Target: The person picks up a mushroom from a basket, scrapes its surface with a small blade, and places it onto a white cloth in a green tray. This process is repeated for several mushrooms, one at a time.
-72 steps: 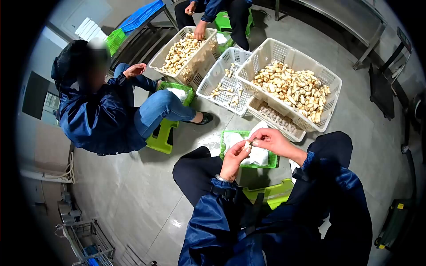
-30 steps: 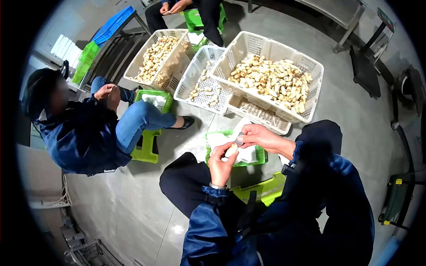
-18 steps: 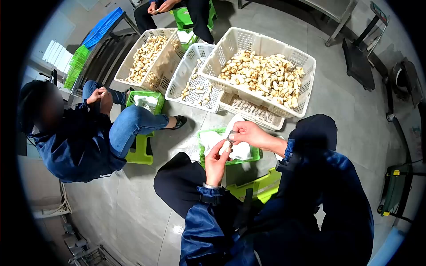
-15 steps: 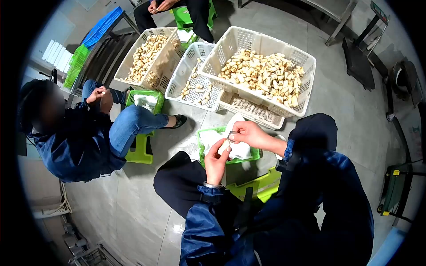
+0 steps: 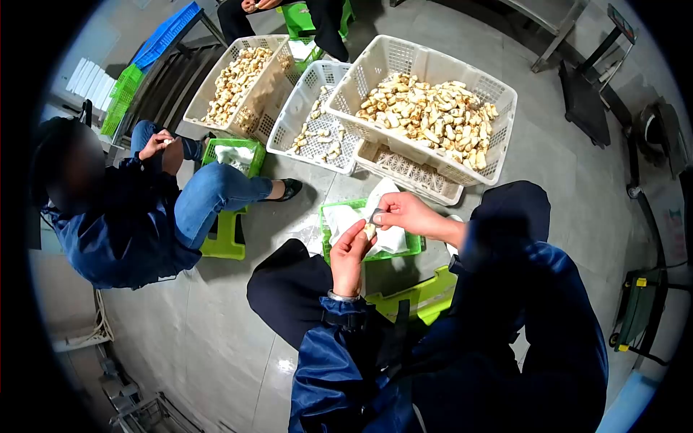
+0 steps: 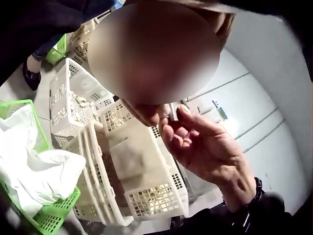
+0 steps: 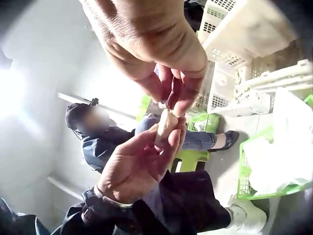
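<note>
Currently the left hand (image 5: 351, 249) is holding a small pale root piece (image 5: 370, 231) between thumb and curled fingers, just above the green basket (image 5: 328, 249) on the floor betw. the person's knees. In the right wrist view the same left hand (image 7: 139, 164) is pinching the piece (image 7: 165, 128) upright, its top end touching the right hand's fingertips (image 7: 172, 95).

Right hand (image 5: 406, 214) is meeting the left one from the opp. side, fingers bent, thumb and forefinger pinching a small grey blade-like tool (image 5: 377, 215) against the piece. Tool type: cannot tell, too small. In the left wrist view the right hand (image 6: 203, 147) is showing curled fingers; the piece is hidden there.

White cloth (image 5: 390, 237) is lying in the green basket, directly under both hands.

Surroundings:
- Large white crate (image 5: 498, 94), filled w/ pale root pieces, is sitting on a second, lower crate (image 5: 411, 175) ahead of the hands.
- Shallower white crate (image 5: 303, 123), holding few pieces, is standing just left of it.
- Third crate (image 5: 209, 79), well filled, is standing further left.
- Second person in blue jacket (image 5: 115, 224) is sitting at left on a green stool (image 5: 220, 242).
</note>
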{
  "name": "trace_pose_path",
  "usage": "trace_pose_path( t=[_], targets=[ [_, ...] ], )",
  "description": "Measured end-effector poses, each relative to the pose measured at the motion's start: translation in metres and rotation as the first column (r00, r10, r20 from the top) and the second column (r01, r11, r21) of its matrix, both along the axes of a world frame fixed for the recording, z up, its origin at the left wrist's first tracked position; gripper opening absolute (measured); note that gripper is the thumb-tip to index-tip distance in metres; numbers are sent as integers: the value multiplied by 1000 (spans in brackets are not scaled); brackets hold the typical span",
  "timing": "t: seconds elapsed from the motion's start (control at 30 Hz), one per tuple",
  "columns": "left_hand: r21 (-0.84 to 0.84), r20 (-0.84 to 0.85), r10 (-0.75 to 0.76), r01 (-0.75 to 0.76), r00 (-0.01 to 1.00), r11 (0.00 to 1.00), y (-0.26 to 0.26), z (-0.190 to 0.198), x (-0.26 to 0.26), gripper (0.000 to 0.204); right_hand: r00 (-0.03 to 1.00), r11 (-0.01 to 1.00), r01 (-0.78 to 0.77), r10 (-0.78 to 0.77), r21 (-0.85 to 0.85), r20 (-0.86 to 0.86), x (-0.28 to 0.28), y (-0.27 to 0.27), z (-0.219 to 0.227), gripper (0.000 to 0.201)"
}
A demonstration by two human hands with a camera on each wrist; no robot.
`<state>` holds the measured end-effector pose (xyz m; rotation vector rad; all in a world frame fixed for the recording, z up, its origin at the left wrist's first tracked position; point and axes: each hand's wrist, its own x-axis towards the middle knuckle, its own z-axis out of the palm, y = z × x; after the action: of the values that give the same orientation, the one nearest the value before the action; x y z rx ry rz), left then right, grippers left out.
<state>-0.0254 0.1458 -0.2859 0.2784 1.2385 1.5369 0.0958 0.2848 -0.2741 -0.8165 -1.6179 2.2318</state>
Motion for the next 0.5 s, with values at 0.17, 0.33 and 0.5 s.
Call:
trace_pose_path(
  t=[0.17, 0.33, 0.5],
  targets=[
    [14, -94, 54, -52, 994, 999, 2, -3, 4, 33, 997, 956, -72, 59, 283, 54, 0, -4, -11, 11],
    [42, -103, 80, -76, 991, 996, 4, -4, 4, 36, 998, 998, 65, -65, -17, -26, -4, -4, -7, 18],
    [46, -101, 98, -94, 990, 995, 5, -5, 4, 36, 998, 993, 30, -23, 113, -59, -4, -5, -8, 16]
  ],
)
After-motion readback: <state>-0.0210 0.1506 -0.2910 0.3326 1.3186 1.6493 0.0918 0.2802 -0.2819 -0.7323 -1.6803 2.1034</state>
